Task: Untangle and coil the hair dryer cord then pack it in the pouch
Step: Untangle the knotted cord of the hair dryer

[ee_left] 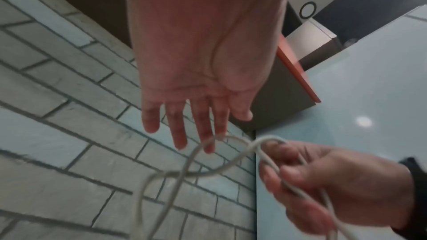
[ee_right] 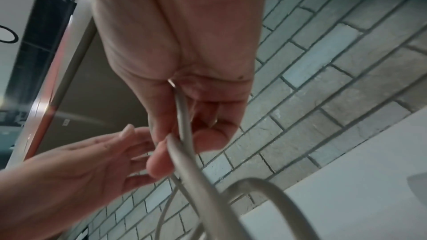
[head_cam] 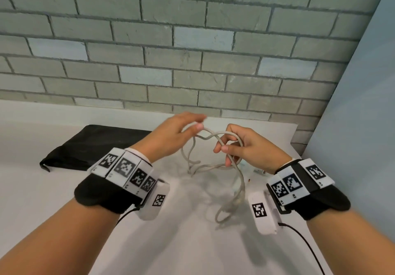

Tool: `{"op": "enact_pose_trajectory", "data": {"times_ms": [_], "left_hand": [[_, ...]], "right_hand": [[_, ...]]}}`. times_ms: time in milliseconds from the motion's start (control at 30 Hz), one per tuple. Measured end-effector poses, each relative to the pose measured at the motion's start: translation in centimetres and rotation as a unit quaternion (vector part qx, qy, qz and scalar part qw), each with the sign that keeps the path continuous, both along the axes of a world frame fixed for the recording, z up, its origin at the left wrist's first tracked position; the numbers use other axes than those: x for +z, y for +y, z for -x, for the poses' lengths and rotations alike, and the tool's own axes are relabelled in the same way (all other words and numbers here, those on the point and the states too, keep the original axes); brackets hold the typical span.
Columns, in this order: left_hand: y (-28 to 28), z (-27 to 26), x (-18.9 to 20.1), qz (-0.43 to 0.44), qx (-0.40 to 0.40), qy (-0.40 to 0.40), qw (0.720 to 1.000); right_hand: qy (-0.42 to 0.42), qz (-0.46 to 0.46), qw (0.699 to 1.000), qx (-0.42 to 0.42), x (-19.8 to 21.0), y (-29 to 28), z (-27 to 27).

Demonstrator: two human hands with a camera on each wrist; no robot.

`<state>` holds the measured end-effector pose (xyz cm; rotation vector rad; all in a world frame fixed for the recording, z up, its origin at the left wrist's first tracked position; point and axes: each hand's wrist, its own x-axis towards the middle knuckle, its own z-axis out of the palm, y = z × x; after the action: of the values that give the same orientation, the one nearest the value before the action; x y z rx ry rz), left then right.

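A pale grey hair dryer cord (head_cam: 237,189) hangs in tangled loops from both hands down onto the white table (head_cam: 53,200). My right hand (head_cam: 226,147) grips several strands of it, fingers curled round them; the right wrist view shows the cord (ee_right: 196,174) running through that right hand (ee_right: 208,140). My left hand (head_cam: 195,124) is stretched out with straight fingers, and one loop (ee_left: 221,138) lies across the fingertips of the left hand (ee_left: 196,130). The black pouch (head_cam: 92,144) lies flat at the left, behind my left wrist. The dryer itself is mostly hidden under my right hand.
A grey brick wall (head_cam: 192,61) rises right behind the table. A pale blue panel (head_cam: 363,103) closes off the right side. Small pale objects (head_cam: 256,171) lie under my right wrist. Black sensor cables trail from both wristbands.
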<state>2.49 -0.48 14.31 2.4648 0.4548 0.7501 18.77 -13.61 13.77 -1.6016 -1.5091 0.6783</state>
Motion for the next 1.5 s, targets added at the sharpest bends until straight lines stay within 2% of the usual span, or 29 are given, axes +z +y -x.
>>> {"op": "enact_pose_trajectory", "data": {"times_ms": [67, 133, 167, 200, 233, 300, 367, 400, 467, 533, 567, 600, 633, 700, 800, 867, 900, 967, 1067, 1100, 1133, 1233, 1266, 1333, 1400, 1433, 1500], "left_hand": [[-0.2, -0.7, -0.5, 0.025, -0.027, 0.029, 0.999], [-0.1, -0.9, -0.7, 0.082, -0.020, -0.020, 0.996], [0.1, -0.8, -0.9, 0.137, -0.010, -0.058, 0.989], [0.3, -0.6, -0.9, 0.219, -0.010, -0.107, 0.970], [0.7, -0.3, -0.9, 0.315, -0.022, -0.159, 0.935], [1.7, 0.3, -0.9, 0.473, -0.065, -0.257, 0.840], [2.6, 0.9, -0.9, 0.561, -0.086, -0.338, 0.751], [2.9, 1.1, -0.9, 0.585, -0.089, -0.369, 0.717], [3.4, 1.5, -1.0, 0.611, -0.092, -0.414, 0.669], [3.6, 1.5, -1.2, 0.615, -0.095, -0.439, 0.648], [3.6, 1.4, -1.4, 0.613, -0.093, -0.438, 0.651], [3.5, 1.2, -1.5, 0.606, -0.087, -0.425, 0.667], [3.1, 0.9, -1.5, 0.593, -0.076, -0.400, 0.694], [2.3, 0.3, -1.7, 0.548, -0.050, -0.329, 0.767], [1.3, 0.0, -2.1, 0.442, -0.013, -0.210, 0.872], [0.8, 0.1, -2.3, 0.409, -0.032, -0.131, 0.903], [0.6, 0.2, -2.4, 0.414, -0.055, -0.096, 0.903], [0.2, 0.5, -2.7, 0.447, -0.105, -0.038, 0.888], [-0.1, 0.9, -2.7, 0.526, -0.185, -0.019, 0.830], [-0.2, 1.0, -2.7, 0.538, -0.196, -0.022, 0.819], [-0.3, 1.1, -2.6, 0.530, -0.194, -0.023, 0.825], [-1.1, 0.9, -2.3, 0.439, -0.152, -0.034, 0.885], [-1.4, 0.7, -2.3, 0.418, -0.133, -0.045, 0.897], [-1.6, 0.1, -2.4, 0.396, -0.087, -0.078, 0.911], [-1.6, -0.4, -2.5, 0.392, -0.044, -0.107, 0.912], [-1.6, -0.6, -2.5, 0.390, -0.024, -0.114, 0.913], [-1.9, -1.1, -2.5, 0.380, 0.022, -0.123, 0.917]], "right_hand": [[0.013, -0.006, 1.000, 0.002, 0.0, 0.0, 0.2], [0.044, -0.018, 0.999, -0.004, -0.1, -0.2, 0.2], [0.060, -0.021, 0.998, -0.013, -0.3, -0.3, 0.1], [0.074, -0.018, 0.997, -0.022, -0.5, -0.4, 0.0], [0.080, -0.012, 0.996, -0.032, -0.8, -0.6, -0.2], [0.093, -0.005, 0.995, -0.045, -1.6, -0.8, -0.6], [0.112, -0.014, 0.992, -0.050, -2.2, -1.1, -0.8], [0.119, -0.019, 0.991, -0.054, -2.5, -1.2, -0.9], [0.129, -0.034, 0.989, -0.059, -2.8, -1.3, -1.1], [0.144, -0.058, 0.986, -0.058, -2.8, -1.4, -1.1], [0.151, -0.069, 0.984, -0.057, -2.6, -1.4, -1.0], [0.155, -0.077, 0.983, -0.056, -2.5, -1.3, -0.9], [0.156, -0.083, 0.983, -0.055, -2.4, -1.3, -0.7], [0.147, -0.091, 0.983, -0.053, -2.1, -1.0, -0.3], [0.151, -0.109, 0.980, -0.069, -1.7, -0.6, 0.1], [0.175, -0.122, 0.973, -0.091, -1.4, -0.3, 0.1], [0.185, -0.128, 0.968, -0.106, -1.3, -0.1, 0.0], [0.200, -0.135, 0.959, -0.149, -1.2, 0.4, -0.4], [0.201, -0.107, 0.947, -0.226, -1.7, 1.2, -1.6], [0.188, -0.088, 0.947, -0.244, -2.0, 1.3, -1.9], [0.160, -0.067, 0.950, -0.261, -2.3, 1.4, -2.2], [0.007, -0.009, 0.956, -0.292, -3.0, 1.4, -2.6], [-0.038, -0.014, 0.955, -0.295, -2.9, 1.2, -2.3], [-0.098, -0.102, 0.949, -0.281, -2.1, 0.8, -1.0], [-0.145, -0.196, 0.944, -0.224, -1.0, 0.1, 0.9], [-0.162, -0.193, 0.951, -0.177, -0.4, -0.2, 1.9], [-0.206, -0.092, 0.970, -0.094, 0.1, -0.4, 3.9]]}}
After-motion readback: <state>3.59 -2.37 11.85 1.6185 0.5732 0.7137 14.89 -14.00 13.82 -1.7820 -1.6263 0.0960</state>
